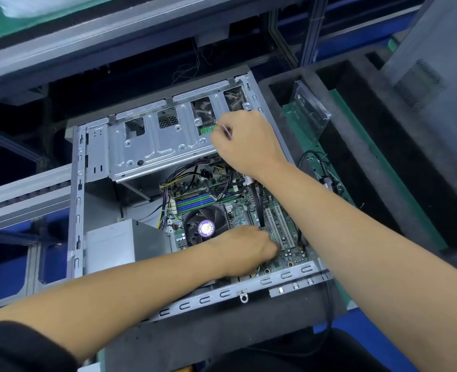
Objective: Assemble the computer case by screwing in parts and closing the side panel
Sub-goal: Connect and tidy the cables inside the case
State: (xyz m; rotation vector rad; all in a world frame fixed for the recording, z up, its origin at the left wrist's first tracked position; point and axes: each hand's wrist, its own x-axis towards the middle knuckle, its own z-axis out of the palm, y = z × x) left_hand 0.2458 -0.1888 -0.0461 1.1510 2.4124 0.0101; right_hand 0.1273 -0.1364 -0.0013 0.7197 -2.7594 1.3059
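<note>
The open computer case [195, 189] lies on its side in the middle of the scene, where the right hand [246, 142] pinches a thin tool [227, 131] at the far drive cage [165, 140], while the left hand [244, 249] rests with curled fingers on the motherboard [251, 213] near the fan [203, 226].

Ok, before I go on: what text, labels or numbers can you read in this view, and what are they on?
Nothing reads cleanly.
Purple round sticker on the CPU fan: printed white text, too small and blurred to quote.
Motherboard: pale markings, too small to read.
White tag near the right wrist: no legible text.
Drive cage and case frame: no lettering visible.
</note>
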